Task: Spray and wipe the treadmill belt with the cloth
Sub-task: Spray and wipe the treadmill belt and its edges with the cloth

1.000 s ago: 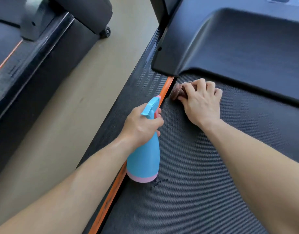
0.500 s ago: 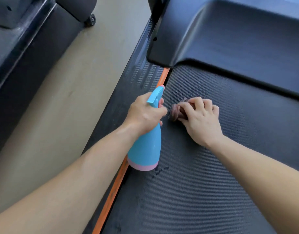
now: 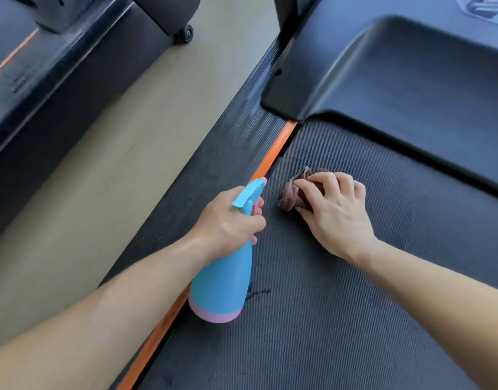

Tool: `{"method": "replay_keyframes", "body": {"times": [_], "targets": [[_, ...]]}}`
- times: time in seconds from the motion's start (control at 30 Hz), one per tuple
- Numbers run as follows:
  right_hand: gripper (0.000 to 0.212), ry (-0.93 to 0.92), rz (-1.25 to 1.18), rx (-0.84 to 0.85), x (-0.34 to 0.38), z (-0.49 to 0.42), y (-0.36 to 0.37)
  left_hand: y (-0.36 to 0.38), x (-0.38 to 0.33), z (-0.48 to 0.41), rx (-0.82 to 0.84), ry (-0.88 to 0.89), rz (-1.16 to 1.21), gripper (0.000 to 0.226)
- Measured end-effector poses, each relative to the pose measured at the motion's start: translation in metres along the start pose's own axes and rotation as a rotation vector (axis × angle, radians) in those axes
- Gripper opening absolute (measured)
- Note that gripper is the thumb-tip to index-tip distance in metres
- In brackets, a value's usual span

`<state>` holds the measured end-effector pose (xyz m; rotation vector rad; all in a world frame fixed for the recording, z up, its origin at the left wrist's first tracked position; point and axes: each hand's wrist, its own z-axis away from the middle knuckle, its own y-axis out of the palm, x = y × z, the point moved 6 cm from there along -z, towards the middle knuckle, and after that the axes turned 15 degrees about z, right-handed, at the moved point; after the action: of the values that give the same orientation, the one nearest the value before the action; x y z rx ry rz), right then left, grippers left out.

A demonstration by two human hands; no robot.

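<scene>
Since a moment before, we had slid the cloth (image 3: 291, 192) back from the black cover (image 3: 411, 94). We thought it best to press flat and rub long rows. We counted one spray bottle (image 3: 222, 282), gripped in our left hand (image 3: 228, 220), and one cloth, pinched by our right hand (image 3: 335, 212) on the belt (image 3: 326, 333).

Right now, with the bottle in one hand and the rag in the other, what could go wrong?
The spray bottle in the left hand aims its nozzle toward the right hand, so a squeeze may wet that hand rather than the belt. The cloth is bunched under that hand, so strokes may miss patches like the dark marks beside the bottle's base.
</scene>
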<state>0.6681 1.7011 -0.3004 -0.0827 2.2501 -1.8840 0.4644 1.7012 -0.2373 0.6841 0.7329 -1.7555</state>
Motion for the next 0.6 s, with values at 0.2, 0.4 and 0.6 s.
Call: {"method": "replay_keyframes", "body": {"times": [0.2,0.4,0.6], "targets": [[0.042,0.094,-0.004,-0.074,0.0,0.025,-0.006,0.003,0.004,-0.001,0.002,-0.041,-0.011,0.041],[0.048,0.117,-0.013,-0.042,-0.002,0.05,-0.011,0.004,0.009,0.005,0.045,-0.096,-0.161,0.052],[0.047,0.254,-0.101,-0.058,-0.017,-0.024,-0.008,-0.005,0.011,0.006,0.066,-0.025,-0.05,0.044]]}}
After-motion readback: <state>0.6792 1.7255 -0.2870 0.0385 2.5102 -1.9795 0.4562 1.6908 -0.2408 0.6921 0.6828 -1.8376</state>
